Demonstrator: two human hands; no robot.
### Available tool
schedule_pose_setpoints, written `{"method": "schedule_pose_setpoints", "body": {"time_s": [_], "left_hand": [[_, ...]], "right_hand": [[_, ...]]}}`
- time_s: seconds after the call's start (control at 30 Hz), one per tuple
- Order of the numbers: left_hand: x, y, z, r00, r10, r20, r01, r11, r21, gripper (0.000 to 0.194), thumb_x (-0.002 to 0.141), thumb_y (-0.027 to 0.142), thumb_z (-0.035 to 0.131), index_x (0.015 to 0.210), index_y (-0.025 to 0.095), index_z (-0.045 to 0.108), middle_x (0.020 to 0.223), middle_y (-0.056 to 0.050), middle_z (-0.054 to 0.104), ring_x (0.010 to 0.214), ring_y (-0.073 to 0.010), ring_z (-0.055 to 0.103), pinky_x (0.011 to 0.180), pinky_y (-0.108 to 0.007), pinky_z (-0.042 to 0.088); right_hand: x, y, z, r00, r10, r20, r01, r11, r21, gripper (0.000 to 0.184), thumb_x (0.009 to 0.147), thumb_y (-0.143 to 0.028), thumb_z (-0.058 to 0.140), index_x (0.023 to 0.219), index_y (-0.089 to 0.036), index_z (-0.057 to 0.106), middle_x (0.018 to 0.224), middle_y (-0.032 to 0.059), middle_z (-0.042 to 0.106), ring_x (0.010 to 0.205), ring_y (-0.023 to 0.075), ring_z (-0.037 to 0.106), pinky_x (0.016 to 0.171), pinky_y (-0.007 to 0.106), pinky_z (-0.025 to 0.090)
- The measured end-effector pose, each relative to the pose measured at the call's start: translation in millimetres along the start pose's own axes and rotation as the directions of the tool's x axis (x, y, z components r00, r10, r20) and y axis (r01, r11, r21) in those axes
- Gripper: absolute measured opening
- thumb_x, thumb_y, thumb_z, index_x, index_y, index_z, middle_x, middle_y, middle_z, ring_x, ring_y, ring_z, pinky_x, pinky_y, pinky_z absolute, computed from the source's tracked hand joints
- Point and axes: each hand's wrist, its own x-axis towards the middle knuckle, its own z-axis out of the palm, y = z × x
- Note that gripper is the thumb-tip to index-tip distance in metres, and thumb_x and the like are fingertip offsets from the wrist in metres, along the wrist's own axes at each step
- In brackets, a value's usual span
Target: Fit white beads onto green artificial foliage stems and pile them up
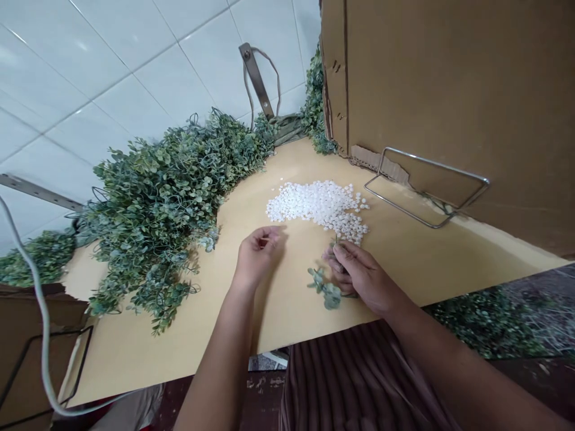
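My right hand (pixel 354 269) is closed around a sprig of artificial greenery (pixel 330 293). Its round green leaves hang out to the left of the fingers, and the stem tip pokes up near the thumb. My left hand (pixel 260 248) is pinched closed just over the tabletop; anything between its fingertips is too small to make out. Beyond both hands lies a spread pile of small white plastic pieces (pixel 318 203), round and bead-like. Its near right edge comes close to my right fingertips.
A large heap of artificial greenery (pixel 166 191) covers the left of the yellowish table (pixel 287 299). At right stand a tall cardboard box (pixel 449 90) and a bent metal wire frame (pixel 431 224). A pale cable (pixel 40 299) hangs at far left. More greenery (pixel 485 320) lies below the table's right edge.
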Motion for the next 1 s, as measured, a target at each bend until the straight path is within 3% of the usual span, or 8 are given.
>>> {"method": "schedule_pose_setpoints", "body": {"time_s": [0.07, 0.2, 0.3, 0.4, 0.5, 0.63, 0.8, 1.0], "left_hand": [[22, -4, 7.4, 0.989, 0.127, -0.082, -0.104, 0.965, 0.24, 0.009, 0.066, 0.016, 0.07, 0.075, 0.017, 0.072, 0.073, -0.002, 0.064, 0.056, -0.0107, 0.048, 0.061, -0.025, 0.04], [46, -9, 28.8, 0.957, 0.283, 0.059, -0.249, 0.706, 0.663, 0.017, 0.076, 0.012, 0.059, 0.082, 0.018, 0.073, 0.086, -0.007, 0.064, 0.07, -0.017, 0.057, 0.069, -0.029, 0.042], [49, -9, 35.9, 0.944, 0.31, 0.116, -0.278, 0.554, 0.785, 0.023, 0.081, 0.013, 0.05, 0.083, 0.019, 0.072, 0.09, -0.009, 0.064, 0.075, -0.0201, 0.06, 0.068, -0.03, 0.042], [47, -9, 33.6, 0.922, 0.356, 0.151, -0.332, 0.531, 0.78, 0.022, 0.08, 0.014, 0.05, 0.079, 0.02, 0.071, 0.089, -0.009, 0.064, 0.077, -0.0205, 0.06, 0.07, -0.031, 0.042], [42, -7, 29.3, 0.933, 0.351, 0.079, -0.317, 0.699, 0.641, 0.014, 0.077, 0.015, 0.054, 0.075, 0.019, 0.068, 0.083, -0.007, 0.065, 0.071, -0.0173, 0.059, 0.069, -0.03, 0.043], [21, 3, 28.0, 0.995, 0.095, 0.017, -0.097, 0.992, 0.086, 0.003, 0.071, 0.018, 0.062, 0.068, 0.017, 0.062, 0.061, 0.0, 0.061, 0.05, -0.0095, 0.051, 0.056, -0.024, 0.042], [-18, 8, 28.9, 0.961, -0.112, 0.253, 0.193, 0.927, -0.321, 0.019, 0.059, 0.023, 0.078, 0.073, 0.015, 0.069, 0.056, 0.002, 0.064, 0.049, -0.0051, 0.052, 0.053, -0.018, 0.042], [-39, -4, 28.3, 0.935, -0.228, 0.273, 0.336, 0.818, -0.467, 0.029, 0.049, 0.024, 0.086, 0.073, 0.014, 0.072, 0.059, 0.001, 0.068, 0.053, -0.0064, 0.059, 0.056, -0.018, 0.046]], "right_hand": [[-1, 4, 1, 0.998, -0.054, -0.017, 0.051, 0.99, -0.135, 0.039, 0.079, -0.059, 0.051, 0.073, -0.02, 0.048, 0.056, -0.0075, 0.034, 0.044, 0.0066, 0.029, 0.041, 0.021, 0.026], [-2, 3, 5, 0.99, -0.139, 0.001, 0.13, 0.919, -0.372, 0.03, 0.085, -0.044, 0.043, 0.066, -0.022, 0.037, 0.054, -0.0061, 0.036, 0.05, 0.0103, 0.037, 0.048, 0.024, 0.033], [-2, 1, 7, 0.988, -0.15, 0.032, 0.148, 0.875, -0.461, 0.027, 0.088, -0.04, 0.037, 0.067, -0.023, 0.034, 0.054, -0.0047, 0.039, 0.053, 0.0124, 0.041, 0.05, 0.025, 0.033], [0, 2, 6, 0.986, -0.161, 0.042, 0.16, 0.853, -0.497, 0.027, 0.089, -0.04, 0.035, 0.068, -0.023, 0.035, 0.056, -0.0035, 0.041, 0.056, 0.014, 0.045, 0.051, 0.026, 0.034], [1, 3, 5, 0.984, -0.171, 0.048, 0.173, 0.861, -0.478, 0.028, 0.09, -0.038, 0.034, 0.066, -0.024, 0.033, 0.055, -0.0033, 0.041, 0.056, 0.0144, 0.045, 0.052, 0.026, 0.035], [1, 3, 5, 0.979, -0.194, 0.063, 0.2, 0.856, -0.477, 0.029, 0.09, -0.035, 0.034, 0.064, -0.023, 0.035, 0.057, -0.0019, 0.045, 0.058, 0.0143, 0.048, 0.057, 0.026, 0.039], [1, 1, 8, 0.969, -0.229, 0.091, 0.239, 0.781, -0.578, 0.024, 0.089, -0.032, 0.033, 0.068, -0.022, 0.04, 0.056, -0.0031, 0.041, 0.052, 0.0126, 0.041, 0.052, 0.025, 0.033], [-1, 2, 9, 0.966, -0.233, 0.115, 0.252, 0.73, -0.636, 0.029, 0.089, -0.034, 0.032, 0.063, -0.022, 0.03, 0.051, -0.006, 0.031, 0.046, 0.0101, 0.034, 0.047, 0.023, 0.027]]}}
